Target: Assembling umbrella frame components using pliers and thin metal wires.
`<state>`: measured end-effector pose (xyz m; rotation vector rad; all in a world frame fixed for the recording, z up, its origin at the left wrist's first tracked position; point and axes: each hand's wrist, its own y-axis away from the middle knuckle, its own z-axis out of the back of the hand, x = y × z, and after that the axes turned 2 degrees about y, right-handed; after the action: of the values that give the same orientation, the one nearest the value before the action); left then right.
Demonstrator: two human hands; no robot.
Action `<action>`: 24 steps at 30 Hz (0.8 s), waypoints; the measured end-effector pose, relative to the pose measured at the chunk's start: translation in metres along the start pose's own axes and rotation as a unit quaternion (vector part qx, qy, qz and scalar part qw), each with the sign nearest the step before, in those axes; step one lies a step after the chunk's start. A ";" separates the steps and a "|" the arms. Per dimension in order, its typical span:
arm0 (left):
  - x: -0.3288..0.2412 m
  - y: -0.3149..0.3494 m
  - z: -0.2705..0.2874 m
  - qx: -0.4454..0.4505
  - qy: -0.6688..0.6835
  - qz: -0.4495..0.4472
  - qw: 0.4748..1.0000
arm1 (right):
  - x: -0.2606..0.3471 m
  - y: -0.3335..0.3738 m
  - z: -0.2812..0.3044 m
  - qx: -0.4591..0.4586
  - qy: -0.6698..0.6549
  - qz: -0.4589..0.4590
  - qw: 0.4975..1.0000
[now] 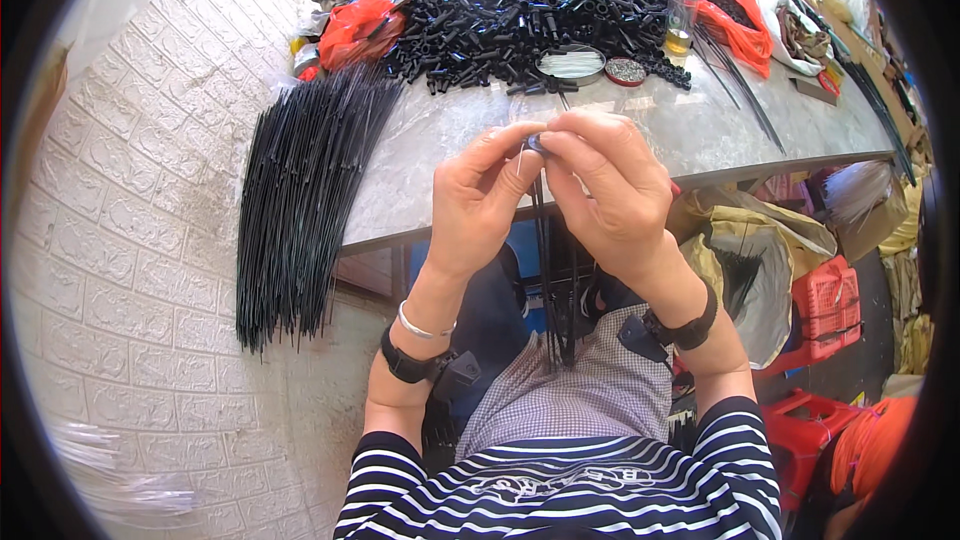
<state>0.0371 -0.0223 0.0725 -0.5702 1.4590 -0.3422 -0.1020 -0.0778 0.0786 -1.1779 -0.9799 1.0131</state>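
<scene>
- Pinching a small dark piece (pixel 534 143) in the head view, the left hand (pixel 475 195) and right hand (pixel 615 180) meet tip to tip by the near part of the tabletop (pixel 405 190); both sets of fingers are clamped on it from either side, though their own bulk hides how much each grips.
- Just beside the left fingertips shows a thin pale strand (pixel 520 162); whether it enters the piece or only lies against it, I cannot tell.
- Directly under the fingers hang slender black rods (pixel 544 270), reaching down toward the lap; where they meet the pinch is hidden.
- Judged by this close two-handed grip, a fine fitting step seems in hand; the next move probably calls for one steady pinch and small, controlled adjustments from the other.
- Beyond the fingers lie a round dish (pixel 604 62) of pale strips, a red-rimmed tin (pixel 627 84) and a heap of black tubular parts (pixel 530 5); well to their left, a thick black sheaf (pixel 310 200) overhangs the edge.
</scene>
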 end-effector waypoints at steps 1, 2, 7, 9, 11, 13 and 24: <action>-0.002 -0.001 0.000 0.013 -0.001 0.014 1.000 | 0.001 0.000 0.001 0.001 0.000 -0.001 1.000; -0.003 -0.002 -0.001 0.013 -0.001 0.015 1.000 | 0.002 0.001 0.003 0.005 0.000 -0.018 1.000; -0.005 -0.005 0.001 0.057 0.012 0.026 0.998 | 0.006 0.001 0.005 0.004 -0.018 -0.054 0.998; -0.008 -0.006 0.004 0.073 0.034 0.043 0.996 | 0.015 -0.005 0.010 -0.015 -0.059 -0.168 0.984; -0.009 -0.008 0.007 0.088 0.055 0.061 0.993 | 0.024 0.000 0.020 0.025 -0.145 -0.280 0.949; -0.010 -0.011 0.007 0.121 0.092 0.038 0.988 | 0.025 0.005 0.028 0.063 -0.225 -0.386 0.892; -0.007 -0.015 0.011 0.145 0.083 0.064 0.984 | 0.002 0.009 0.039 0.130 -0.394 -0.512 0.752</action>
<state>0.0492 -0.0292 0.0872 -0.2156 1.5634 -0.4993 -0.1403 -0.0656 0.0744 0.1989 -1.7797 0.6421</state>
